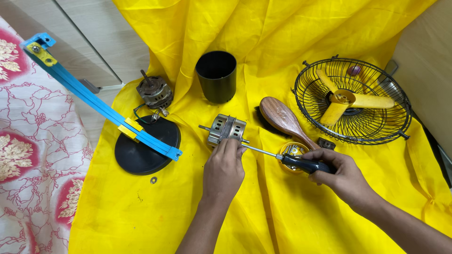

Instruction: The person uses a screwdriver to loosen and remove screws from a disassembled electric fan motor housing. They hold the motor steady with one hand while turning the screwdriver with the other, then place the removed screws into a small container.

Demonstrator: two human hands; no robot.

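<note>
The right grip closes around a screwdriver, shaft level, tip at the motor on the yellow cloth. The left grip, knuckles up and fingers curled, pinches the motor's near edge.

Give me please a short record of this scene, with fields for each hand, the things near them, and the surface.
left hand: left hand rests on a small silver motor
right hand: right hand grips the black handle of a screwdriver, tip at the motor
near the hands: wooden brush, yellow round part
further off: black cup, wire fan cage with yellow blades, black round base with a blue bar, second motor
surface: yellow cloth
</note>
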